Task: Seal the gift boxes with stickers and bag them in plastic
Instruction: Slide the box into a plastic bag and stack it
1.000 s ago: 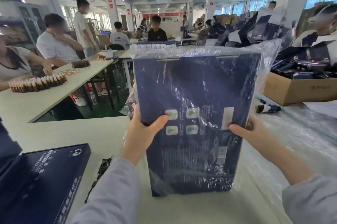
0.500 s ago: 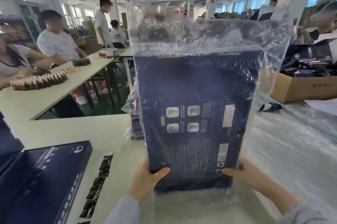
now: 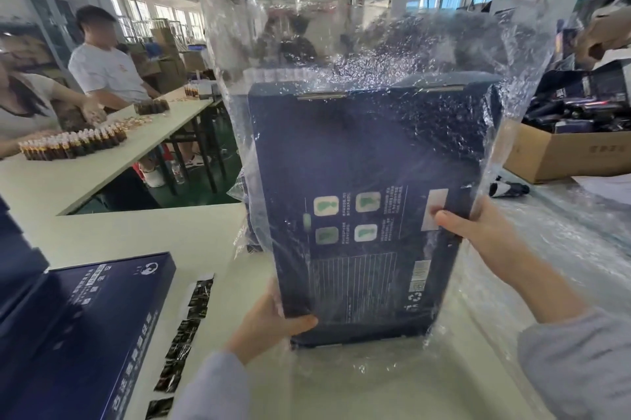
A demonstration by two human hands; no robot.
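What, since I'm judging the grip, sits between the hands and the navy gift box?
Only the clear plastic bag: the left hand grips the gift box at its lower left corner and the right hand its right edge, both apparently through the film.

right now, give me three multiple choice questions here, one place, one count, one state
1. Where is the spare box? A) flat on the table, left of the held box B) on a shelf C) on a chair
2. Green squares on the held box? A) two B) four C) six
3. The held box is A) bare B) lying flat C) upright inside the clear bag
1 A, lying lower left. 2 B, two rows of two. 3 C, left hand and right hand hold it up in plastic.
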